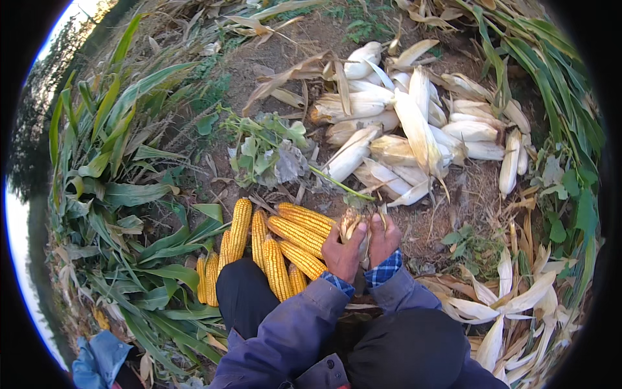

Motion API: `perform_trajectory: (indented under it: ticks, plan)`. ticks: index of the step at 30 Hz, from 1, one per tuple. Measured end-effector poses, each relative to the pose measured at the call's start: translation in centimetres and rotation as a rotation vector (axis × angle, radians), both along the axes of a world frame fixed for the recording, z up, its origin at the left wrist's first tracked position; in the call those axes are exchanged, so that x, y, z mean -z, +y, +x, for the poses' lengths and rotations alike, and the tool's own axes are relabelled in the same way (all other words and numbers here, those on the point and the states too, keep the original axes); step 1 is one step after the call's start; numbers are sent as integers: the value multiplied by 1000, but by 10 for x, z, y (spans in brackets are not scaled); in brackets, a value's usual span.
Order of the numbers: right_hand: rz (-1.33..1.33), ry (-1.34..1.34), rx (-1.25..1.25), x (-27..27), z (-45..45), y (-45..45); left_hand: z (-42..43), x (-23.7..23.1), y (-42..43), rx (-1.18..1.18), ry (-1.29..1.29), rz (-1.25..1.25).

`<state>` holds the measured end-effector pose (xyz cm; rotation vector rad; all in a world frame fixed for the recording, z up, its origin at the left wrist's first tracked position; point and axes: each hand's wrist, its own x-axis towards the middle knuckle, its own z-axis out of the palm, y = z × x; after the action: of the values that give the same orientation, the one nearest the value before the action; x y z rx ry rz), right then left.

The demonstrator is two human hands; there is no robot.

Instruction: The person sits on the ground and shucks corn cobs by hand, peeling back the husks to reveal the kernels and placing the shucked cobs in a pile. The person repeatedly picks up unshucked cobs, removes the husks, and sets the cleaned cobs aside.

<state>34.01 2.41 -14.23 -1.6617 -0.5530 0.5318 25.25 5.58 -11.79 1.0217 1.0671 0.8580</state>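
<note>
My left hand point(342, 254) is wrapped around a maize ear in its husk point(350, 222), whose dry tip points away from me. Close beside it, my right hand point(384, 239) pinches a strip of the pale husk at the ear's right side. Most of that ear is hidden by my fingers. Just left of my hands lie several bare yellow maize cobs point(296, 228), side by side on the soil. Beyond my hands is a heap of maize ears in whitish husks point(384, 121).
Cut green maize stalks point(146, 243) lie along the left, and more leafy stalks point(549, 63) on the right. Stripped husks point(505, 301) are piled at lower right. A wilted leafy vine point(272, 150) lies ahead. Blue cloth point(102, 357) shows at lower left. My knees flank my arms.
</note>
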Motion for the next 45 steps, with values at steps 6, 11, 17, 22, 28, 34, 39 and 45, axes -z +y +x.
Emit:
perform_trajectory:
  ticks: [6,11,17,22,28,34,39,45]
  plan:
    - [513,1035,241,-16,20,-1,11,0,21,-143,-252,-180]
    - [588,1044,-174,-63,29,-15,8,-26,66,-123,-64,-61]
    - [238,923,-713,-73,12,-86,-32,-58,157,-108,-76,-78]
    - [440,983,-870,-57,44,-62,-58,-10,152,-208,-245,61]
    - [-174,3,-844,-52,2,-22,-33,-26,111,-269,-296,41]
    - [21,251,-466,12,-53,-32,-8,-26,79,-268,-303,-194]
    - [282,825,-253,-11,-34,-26,16,-46,66,-184,-512,-308]
    - [441,815,280,-29,34,-39,-68,-31,18,346,-482,-405]
